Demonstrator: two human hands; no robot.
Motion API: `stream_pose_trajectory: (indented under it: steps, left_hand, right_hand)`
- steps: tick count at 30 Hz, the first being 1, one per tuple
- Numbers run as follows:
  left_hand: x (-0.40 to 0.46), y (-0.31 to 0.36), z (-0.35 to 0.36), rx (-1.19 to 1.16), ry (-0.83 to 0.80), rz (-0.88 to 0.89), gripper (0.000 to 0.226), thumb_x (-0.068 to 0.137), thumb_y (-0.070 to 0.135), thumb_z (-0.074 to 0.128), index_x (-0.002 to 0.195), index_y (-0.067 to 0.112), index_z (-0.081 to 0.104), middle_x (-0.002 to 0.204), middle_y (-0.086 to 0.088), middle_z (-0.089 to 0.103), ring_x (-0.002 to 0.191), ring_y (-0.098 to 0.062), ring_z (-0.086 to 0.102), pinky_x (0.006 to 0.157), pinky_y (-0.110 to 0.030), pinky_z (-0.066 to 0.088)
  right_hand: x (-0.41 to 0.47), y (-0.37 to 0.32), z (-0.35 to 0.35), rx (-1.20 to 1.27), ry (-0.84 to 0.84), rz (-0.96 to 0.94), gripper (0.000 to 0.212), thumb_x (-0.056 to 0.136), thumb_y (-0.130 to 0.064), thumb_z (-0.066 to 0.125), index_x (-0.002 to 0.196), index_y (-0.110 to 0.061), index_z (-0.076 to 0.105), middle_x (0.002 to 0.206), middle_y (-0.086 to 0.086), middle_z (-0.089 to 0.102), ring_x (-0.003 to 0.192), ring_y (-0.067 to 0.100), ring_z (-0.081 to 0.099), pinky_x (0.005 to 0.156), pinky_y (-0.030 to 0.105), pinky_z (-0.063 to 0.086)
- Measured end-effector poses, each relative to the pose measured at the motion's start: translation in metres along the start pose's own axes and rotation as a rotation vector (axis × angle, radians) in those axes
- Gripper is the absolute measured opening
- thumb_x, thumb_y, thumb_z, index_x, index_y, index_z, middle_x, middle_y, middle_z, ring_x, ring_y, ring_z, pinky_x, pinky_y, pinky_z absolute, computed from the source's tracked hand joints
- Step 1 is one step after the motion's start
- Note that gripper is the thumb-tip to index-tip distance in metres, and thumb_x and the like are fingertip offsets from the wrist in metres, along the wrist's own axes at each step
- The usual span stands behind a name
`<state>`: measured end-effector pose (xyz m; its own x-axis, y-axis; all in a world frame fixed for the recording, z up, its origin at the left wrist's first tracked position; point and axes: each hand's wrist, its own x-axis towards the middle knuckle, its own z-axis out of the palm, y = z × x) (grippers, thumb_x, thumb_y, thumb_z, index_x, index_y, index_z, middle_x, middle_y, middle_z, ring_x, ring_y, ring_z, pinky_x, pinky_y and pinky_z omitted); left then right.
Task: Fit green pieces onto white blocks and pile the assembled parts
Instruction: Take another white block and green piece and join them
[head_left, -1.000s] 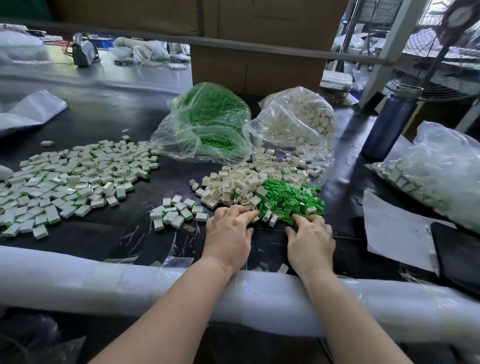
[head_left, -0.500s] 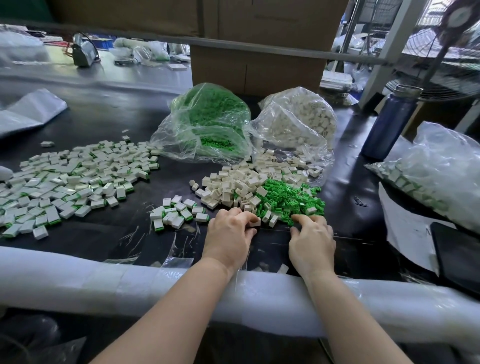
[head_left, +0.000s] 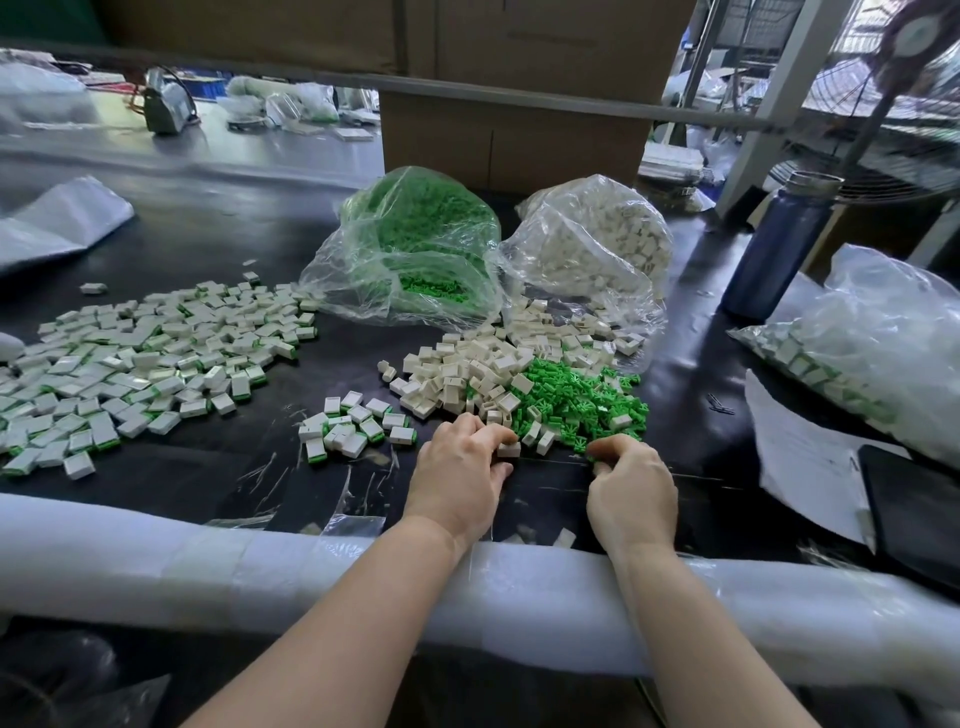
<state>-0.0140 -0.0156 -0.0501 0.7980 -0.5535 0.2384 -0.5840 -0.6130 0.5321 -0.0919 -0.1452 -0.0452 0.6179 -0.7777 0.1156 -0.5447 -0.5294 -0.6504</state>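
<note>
A heap of loose white blocks (head_left: 467, 371) lies mid-table, touching a heap of loose green pieces (head_left: 576, 397) on its right. My left hand (head_left: 457, 475) pinches one white block (head_left: 509, 449) at the near edge of the heaps. My right hand (head_left: 631, 488) is curled at the near edge of the green heap, fingertips closed on a small green piece (head_left: 592, 457). A small cluster of assembled parts (head_left: 356, 428) sits left of my left hand. A wide spread of assembled parts (head_left: 140, 364) covers the table's left side.
Two clear bags stand behind the heaps, one of green pieces (head_left: 415, 249), one of white blocks (head_left: 592, 249). A blue bottle (head_left: 774, 244), another bag of parts (head_left: 872, 353), paper sheets (head_left: 810, 457) and a dark tablet (head_left: 914, 514) lie right. A padded white rail (head_left: 208, 561) edges the table.
Both hands have drawn back slightly from the heaps. The left fingers have closed on a white block; the right fingers have curled on a green piece.
</note>
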Motion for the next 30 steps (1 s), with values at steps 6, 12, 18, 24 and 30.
stream_pose_trajectory:
  steps: [6, 12, 18, 24, 30]
  left_hand:
    - [0.000, 0.000, 0.000, 0.003, 0.008, -0.004, 0.012, 0.089, 0.026, 0.060, 0.101, 0.022, 0.062, 0.106, 0.004, 0.052, 0.104, -0.015, 0.044, 0.094, -0.027, 0.035]
    - [0.001, 0.001, 0.000, 0.039, -0.015, 0.012, 0.016, 0.091, 0.032, 0.055, 0.104, 0.025, 0.062, 0.109, 0.007, 0.058, 0.100, -0.016, 0.046, 0.092, -0.031, 0.037]
    - [0.001, 0.002, -0.003, 0.008, -0.077, -0.005, 0.019, 0.092, 0.033, 0.054, 0.108, 0.027, 0.061, 0.112, 0.008, 0.056, 0.106, -0.015, 0.047, 0.096, -0.032, 0.035]
    - [-0.001, 0.004, -0.011, -0.324, -0.140, -0.103, 0.011, 0.088, 0.024, 0.062, 0.098, 0.027, 0.060, 0.088, 0.013, 0.062, 0.094, -0.015, 0.060, 0.098, -0.040, 0.041]
    - [-0.002, 0.003, -0.011, -0.359, -0.163, -0.133, 0.020, 0.088, 0.026, 0.062, 0.106, 0.035, 0.063, 0.090, 0.010, 0.063, 0.098, -0.016, 0.059, 0.100, -0.037, 0.040]
  right_hand:
    - [-0.004, -0.002, -0.001, 0.183, 0.032, -0.143, 0.020, 0.091, -0.004, 0.053, 0.103, -0.012, 0.066, 0.100, 0.002, 0.068, 0.096, 0.021, 0.059, 0.080, 0.023, 0.040]
    - [-0.004, -0.005, -0.001, 0.439, -0.082, -0.171, 0.031, 0.090, 0.002, 0.053, 0.083, -0.027, 0.061, 0.080, -0.009, 0.065, 0.069, 0.014, 0.064, 0.077, 0.037, 0.056]
    - [-0.003, -0.004, -0.004, 0.534, -0.156, -0.157, 0.032, 0.086, 0.002, 0.058, 0.075, -0.029, 0.064, 0.074, -0.003, 0.067, 0.072, 0.017, 0.066, 0.076, 0.038, 0.056]
    - [-0.004, -0.005, -0.004, 0.590, -0.221, -0.168, 0.029, 0.086, 0.003, 0.059, 0.078, -0.024, 0.064, 0.071, -0.002, 0.065, 0.061, 0.006, 0.062, 0.067, 0.022, 0.055]
    - [-0.003, -0.003, -0.003, 0.633, -0.243, -0.157, 0.025, 0.087, 0.001, 0.059, 0.084, -0.021, 0.070, 0.071, -0.004, 0.067, 0.059, 0.001, 0.061, 0.064, 0.015, 0.052]
